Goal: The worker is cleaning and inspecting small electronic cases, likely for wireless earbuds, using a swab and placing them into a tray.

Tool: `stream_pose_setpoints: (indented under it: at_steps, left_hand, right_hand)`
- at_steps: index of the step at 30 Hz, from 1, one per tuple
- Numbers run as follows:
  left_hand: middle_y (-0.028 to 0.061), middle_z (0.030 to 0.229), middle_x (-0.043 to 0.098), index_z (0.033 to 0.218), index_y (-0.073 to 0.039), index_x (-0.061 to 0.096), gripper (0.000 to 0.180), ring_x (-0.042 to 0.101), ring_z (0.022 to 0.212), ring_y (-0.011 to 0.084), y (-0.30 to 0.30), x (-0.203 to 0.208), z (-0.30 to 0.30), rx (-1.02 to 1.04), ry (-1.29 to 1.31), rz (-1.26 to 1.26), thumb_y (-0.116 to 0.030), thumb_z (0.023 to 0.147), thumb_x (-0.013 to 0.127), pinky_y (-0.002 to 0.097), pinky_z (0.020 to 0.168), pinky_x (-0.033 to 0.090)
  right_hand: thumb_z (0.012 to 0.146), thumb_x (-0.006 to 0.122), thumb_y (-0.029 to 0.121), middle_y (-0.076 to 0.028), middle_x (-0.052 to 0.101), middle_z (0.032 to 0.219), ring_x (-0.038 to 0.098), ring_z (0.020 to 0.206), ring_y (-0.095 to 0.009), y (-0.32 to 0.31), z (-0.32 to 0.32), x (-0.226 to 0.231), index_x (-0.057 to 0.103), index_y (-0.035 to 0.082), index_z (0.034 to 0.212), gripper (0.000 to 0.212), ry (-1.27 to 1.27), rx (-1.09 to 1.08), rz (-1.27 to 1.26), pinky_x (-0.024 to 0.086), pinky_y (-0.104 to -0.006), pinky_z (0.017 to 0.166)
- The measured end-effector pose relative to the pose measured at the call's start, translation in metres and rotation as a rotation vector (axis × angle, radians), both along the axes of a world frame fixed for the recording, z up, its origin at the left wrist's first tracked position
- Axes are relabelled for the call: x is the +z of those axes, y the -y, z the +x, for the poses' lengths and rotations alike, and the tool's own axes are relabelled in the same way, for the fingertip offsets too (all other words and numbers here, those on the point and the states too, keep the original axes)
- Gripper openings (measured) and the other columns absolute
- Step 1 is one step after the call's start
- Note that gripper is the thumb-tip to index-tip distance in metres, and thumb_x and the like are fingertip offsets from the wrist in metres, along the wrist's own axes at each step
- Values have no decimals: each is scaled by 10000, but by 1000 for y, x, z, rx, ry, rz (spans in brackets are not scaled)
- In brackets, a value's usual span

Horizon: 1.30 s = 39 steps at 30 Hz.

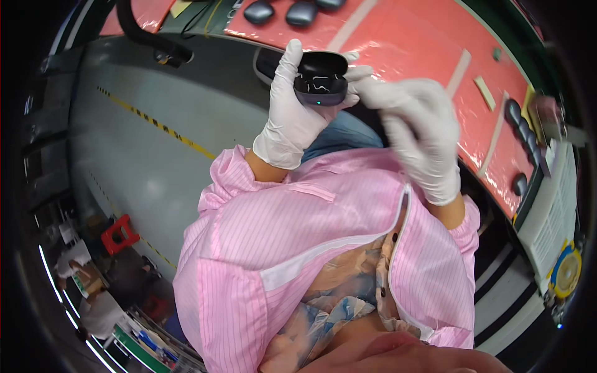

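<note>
A dark earbud charging case (pixel 321 97) is held up in my white-gloved left hand (pixel 297 118), whose thumb and fingers wrap around its sides. The case's lid (pixel 324 63) stands raised, showing a glossy black inside with bright reflections. A small green light glows on its front. Close to the right side of the case is my right hand (pixel 423 127), also gloved in white. That hand is smeared by motion, its fingers bent toward the case. Whether it holds anything small cannot be made out.
Beyond my hands runs a workbench with a red mat (pixel 410 53). Several dark closed cases (pixel 301 13) lie at its far side, and a row of dark rounded pieces (pixel 521 127) at the right. A black bent arm (pixel 146 36) hangs at upper left. A red stool (pixel 120 234) stands on the floor.
</note>
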<state>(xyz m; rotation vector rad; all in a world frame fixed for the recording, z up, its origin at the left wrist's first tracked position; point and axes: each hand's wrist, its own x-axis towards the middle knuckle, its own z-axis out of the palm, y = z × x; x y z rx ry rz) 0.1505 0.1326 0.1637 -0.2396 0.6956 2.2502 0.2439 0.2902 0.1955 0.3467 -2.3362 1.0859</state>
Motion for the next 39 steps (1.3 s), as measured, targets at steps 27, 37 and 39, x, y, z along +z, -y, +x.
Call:
stream_pose_setpoints:
  at_steps: [27,37,39]
  left_hand:
    - [174,992,679,987,32,659,634,661,932,255,-83,-2,34,-238,-404,-39,-495,981,307,337,851,527]
    - [185,1031,655,1062,61,614,707,635,958,264,-78,-10,37,-380,-434,-190,-548,963,269,326,881,502]
    - [209,1106,621,1109,80,579,757,604,1040,260,-84,-11,36,-353,-521,65,-586,952,255,329,901,492]
  right_hand:
    - [593,631,-101,-33,556,736,580,664,-216,-49,43,-42,648,82,788,267,-30,-441,-541,479,-329,607]
    - [678,598,-213,-89,571,874,611,754,-181,-60,47,-53,625,10,874,297,-67,-207,-46,538,-290,695]
    - [681,599,-214,-103,574,894,624,763,-187,-66,48,-53,624,8,885,302,-84,-220,-10,546,-294,687]
